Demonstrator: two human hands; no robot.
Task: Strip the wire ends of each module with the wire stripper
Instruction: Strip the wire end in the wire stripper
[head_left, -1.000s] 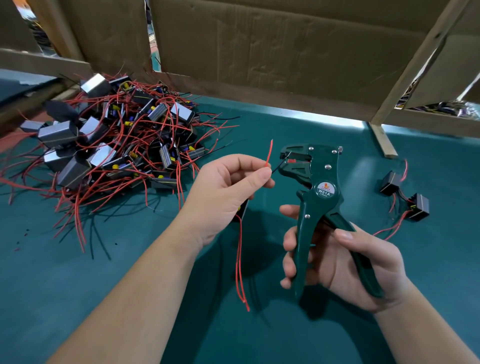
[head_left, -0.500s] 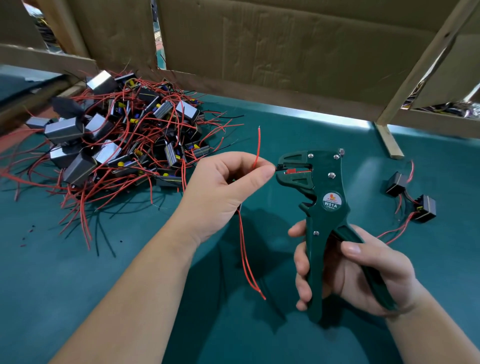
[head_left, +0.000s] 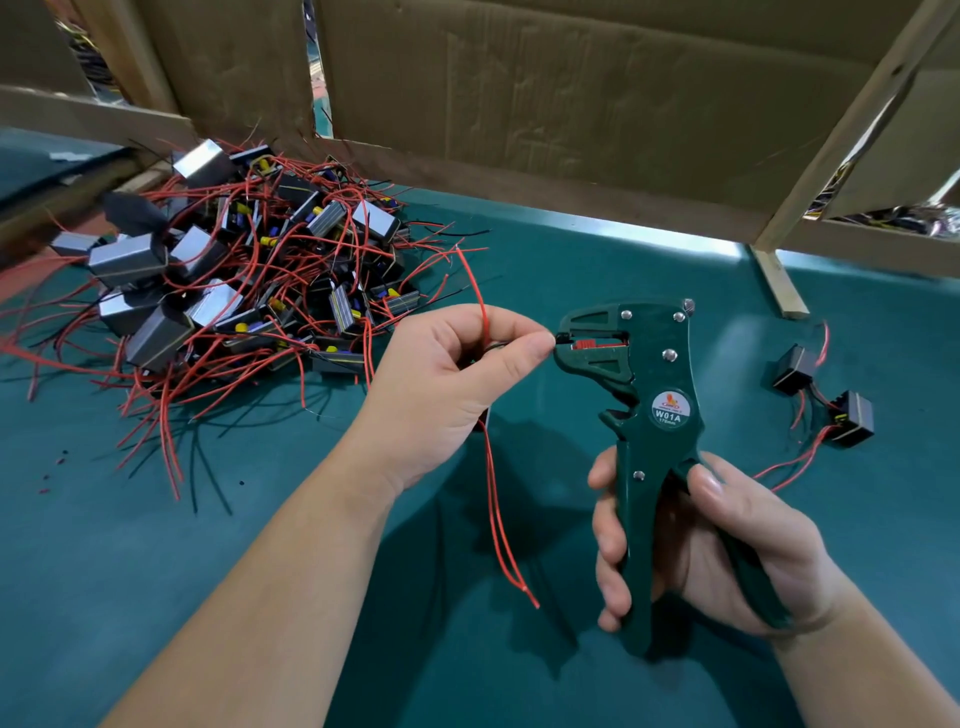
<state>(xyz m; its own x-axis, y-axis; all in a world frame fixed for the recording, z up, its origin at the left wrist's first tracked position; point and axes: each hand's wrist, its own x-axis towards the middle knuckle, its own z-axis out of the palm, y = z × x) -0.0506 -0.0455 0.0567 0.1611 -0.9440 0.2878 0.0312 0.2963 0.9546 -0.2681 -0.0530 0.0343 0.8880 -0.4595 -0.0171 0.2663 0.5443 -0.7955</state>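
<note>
My left hand grips a small module, mostly hidden in the palm, and pinches one of its wires between thumb and forefinger at the mouth of the green wire stripper. The wire's tip sits in the stripper's jaws. Red wires of the held module hang below my fist, and another arcs up above it. My right hand grips both handles of the stripper, holding it upright.
A big pile of modules with red and black wires lies at the left on the green table. Two black modules lie at the right. Cardboard walls and a wooden post close the back.
My left hand brought a wire end up to the stripper's jaws, and the loose red wire above it bent over to the left. The stripper's handles look closer together.
</note>
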